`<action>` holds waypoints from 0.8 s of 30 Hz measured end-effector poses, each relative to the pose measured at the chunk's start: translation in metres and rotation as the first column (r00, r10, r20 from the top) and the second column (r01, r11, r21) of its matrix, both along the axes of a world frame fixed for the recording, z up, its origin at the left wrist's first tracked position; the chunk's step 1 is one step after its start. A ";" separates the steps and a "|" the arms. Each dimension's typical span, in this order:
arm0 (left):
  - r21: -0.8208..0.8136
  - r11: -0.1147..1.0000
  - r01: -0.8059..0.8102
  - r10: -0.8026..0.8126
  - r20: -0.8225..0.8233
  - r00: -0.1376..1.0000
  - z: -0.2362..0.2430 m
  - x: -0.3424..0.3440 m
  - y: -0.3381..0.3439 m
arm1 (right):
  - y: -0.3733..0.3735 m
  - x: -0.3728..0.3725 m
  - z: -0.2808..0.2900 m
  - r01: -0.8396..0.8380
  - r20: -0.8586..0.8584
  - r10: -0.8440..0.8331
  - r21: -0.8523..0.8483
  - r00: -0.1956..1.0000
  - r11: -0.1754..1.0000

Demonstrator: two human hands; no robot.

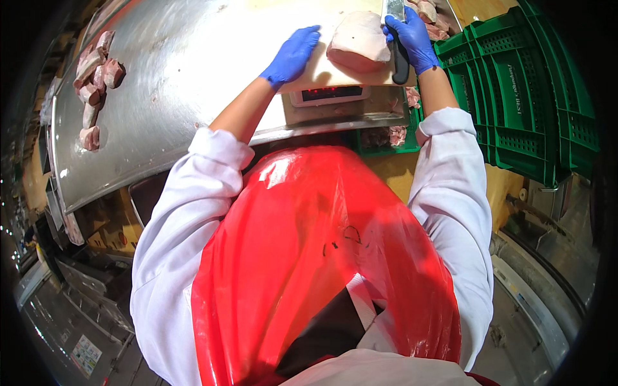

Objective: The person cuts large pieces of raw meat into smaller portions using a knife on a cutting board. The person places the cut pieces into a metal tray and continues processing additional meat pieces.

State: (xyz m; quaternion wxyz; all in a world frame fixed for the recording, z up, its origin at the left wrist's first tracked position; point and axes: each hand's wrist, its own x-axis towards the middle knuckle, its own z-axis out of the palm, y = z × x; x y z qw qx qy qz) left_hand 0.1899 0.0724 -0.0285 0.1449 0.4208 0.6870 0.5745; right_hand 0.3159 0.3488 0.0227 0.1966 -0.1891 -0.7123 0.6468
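Note:
A large pale block of meat [354, 45] lies on a white cutting board [312, 80] at the top centre, above a scale with a red display [325, 94]. Just left of the meat, my left hand [293, 55] rests at the board with its fingers extended, holding nothing. At the meat's right, my right hand [415, 42] grips a knife [400, 67] with a black handle, whose blade points toward the top of the view. Both hands wear blue gloves.
A steel table [129, 141] extends left, with several meat chunks [93, 87] at its far left. Green plastic crates [534, 116] stand at the right. More cut meat [430, 16] lies beyond my right hand, and smaller pieces [397, 135] sit in a green crate below the table edge.

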 end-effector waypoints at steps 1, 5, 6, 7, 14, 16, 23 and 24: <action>-0.012 0.998 -0.060 0.060 0.081 0.995 0.002 -0.004 -0.013 | -0.003 0.001 0.005 0.010 0.068 -0.020 0.145 0.998 0.989; -0.027 0.981 -0.193 0.192 0.308 0.932 0.015 -0.021 -0.058 | -0.113 0.039 0.060 0.132 0.084 -0.222 0.585 0.972 0.800; -0.036 0.982 -0.184 0.187 0.287 0.940 0.018 -0.023 -0.062 | -0.136 0.043 0.060 0.134 0.059 -0.244 0.701 0.968 0.700; -0.031 0.984 -0.175 0.176 0.270 0.946 0.021 -0.022 -0.060 | -0.154 0.046 0.056 0.137 0.030 -0.269 0.803 0.963 0.580; 0.028 0.991 -0.131 0.121 0.242 0.963 0.034 -0.019 -0.050 | -0.205 0.096 0.017 -0.169 0.342 -0.330 0.875 0.880 0.454; 0.078 0.984 -0.162 0.137 0.259 0.956 0.032 -0.019 -0.042 | -0.213 0.126 0.009 -0.278 0.466 -0.332 0.832 0.820 0.480; 0.150 0.970 -0.192 0.182 0.075 0.980 0.035 0.011 0.000 | -0.221 0.213 0.017 -0.363 0.598 -0.247 0.712 0.763 0.602; 0.086 0.983 -0.161 0.163 -0.020 0.986 0.040 0.020 0.005 | -0.218 0.225 0.015 -0.289 0.539 -0.241 0.716 0.807 0.635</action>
